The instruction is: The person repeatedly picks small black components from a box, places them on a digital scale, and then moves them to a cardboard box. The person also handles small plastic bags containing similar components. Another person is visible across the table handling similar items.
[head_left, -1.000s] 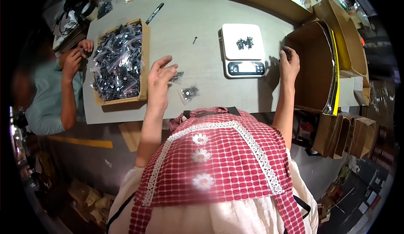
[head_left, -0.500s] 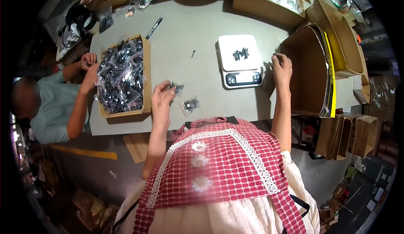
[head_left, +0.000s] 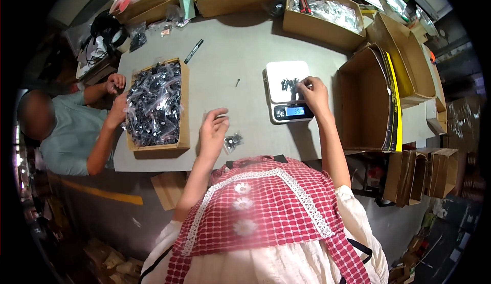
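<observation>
My right hand (head_left: 316,96) is over the white digital scale (head_left: 276,96), its fingertips pinched at the edge of a small pile of black screws (head_left: 288,84) on the weighing plate. A dark bit shows between those fingers, too small to make out. The scale's display glows blue. My left hand (head_left: 213,134) hovers above the table with its fingers apart and nothing seen in them. Right beside it lies a small clear bag of black screws (head_left: 233,141). One loose black screw (head_left: 238,82) lies on the table between the scale and the carton.
At left stands an open carton (head_left: 185,107) full of bagged black parts, with a co-worker (head_left: 74,130) in a grey-green shirt reaching to it. A marker (head_left: 194,51) lies behind. An empty-looking carton (head_left: 360,100) stands right of the scale; a carton of clear bags (head_left: 319,34) is at the back.
My right hand has moved left from beside the scale onto the screws. My left hand no longer holds the small bag it had, and its fingers have spread. The view has shifted slightly.
</observation>
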Tool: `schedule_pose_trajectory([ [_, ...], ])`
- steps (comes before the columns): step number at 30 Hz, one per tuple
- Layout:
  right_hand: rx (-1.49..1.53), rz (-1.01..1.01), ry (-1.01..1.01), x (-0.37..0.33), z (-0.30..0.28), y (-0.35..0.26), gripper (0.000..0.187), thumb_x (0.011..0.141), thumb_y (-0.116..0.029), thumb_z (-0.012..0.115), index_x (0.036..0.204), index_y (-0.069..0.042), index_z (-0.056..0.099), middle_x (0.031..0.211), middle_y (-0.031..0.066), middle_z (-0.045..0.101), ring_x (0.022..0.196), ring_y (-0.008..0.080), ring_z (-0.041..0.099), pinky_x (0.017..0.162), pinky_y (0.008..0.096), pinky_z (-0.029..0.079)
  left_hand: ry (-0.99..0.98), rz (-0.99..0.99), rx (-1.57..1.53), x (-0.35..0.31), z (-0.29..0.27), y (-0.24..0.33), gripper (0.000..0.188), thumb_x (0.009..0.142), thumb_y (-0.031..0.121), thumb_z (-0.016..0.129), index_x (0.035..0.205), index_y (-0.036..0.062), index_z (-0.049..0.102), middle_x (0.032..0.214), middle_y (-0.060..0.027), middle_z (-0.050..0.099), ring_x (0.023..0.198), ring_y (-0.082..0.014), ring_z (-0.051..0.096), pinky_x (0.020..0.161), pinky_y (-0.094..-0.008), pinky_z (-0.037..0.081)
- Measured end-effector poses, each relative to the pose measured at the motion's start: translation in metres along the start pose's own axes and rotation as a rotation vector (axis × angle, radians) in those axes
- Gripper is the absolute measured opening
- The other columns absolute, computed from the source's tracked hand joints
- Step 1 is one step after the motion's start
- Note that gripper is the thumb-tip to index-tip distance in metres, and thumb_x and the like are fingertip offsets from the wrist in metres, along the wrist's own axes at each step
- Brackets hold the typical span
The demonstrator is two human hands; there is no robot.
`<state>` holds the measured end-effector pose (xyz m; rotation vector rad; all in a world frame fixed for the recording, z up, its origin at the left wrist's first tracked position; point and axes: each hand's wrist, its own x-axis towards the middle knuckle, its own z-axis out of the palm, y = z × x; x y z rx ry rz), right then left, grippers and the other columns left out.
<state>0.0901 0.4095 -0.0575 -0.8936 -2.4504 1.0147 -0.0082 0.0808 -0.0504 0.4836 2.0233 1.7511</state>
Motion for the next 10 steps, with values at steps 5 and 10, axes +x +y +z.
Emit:
schedule_pose_trajectory([
  [5, 0.904, 0.234, -0.542, -0.028, 0.000, -0.052, 0.008, 0.094, -0.009, 0.066, 0.095, -0.001, 0.067, 0.078, 0.0023, 0.063, 0.068, 0.0104, 0.057, 0.071, 0.0262, 0.051, -0.137, -0.009, 0.067, 0.010, 0.025, 0.026, 0.036, 0.101, 0.017, 0.064, 0.134, 0.0036, 0.058, 0.105, -0.0088, 0.069, 0.088, -0.0125, 0.069, 0.072, -0.0256, 0.053],
  [10, 0.946, 0.300, -0.832, -0.056, 0.004, -0.078, 0.011, 0.086, -0.008, 0.063, 0.094, -0.003, 0.068, 0.088, 0.0072, 0.071, 0.089, 0.0168, 0.072, 0.081, 0.0246, 0.055, -0.460, -0.265, 0.072, 0.019, 0.031, 0.038, 0.046, 0.104, 0.026, 0.065, 0.145, 0.0102, 0.050, 0.083, -0.0048, 0.065, 0.067, -0.0099, 0.062, 0.063, -0.0232, 0.050],
])
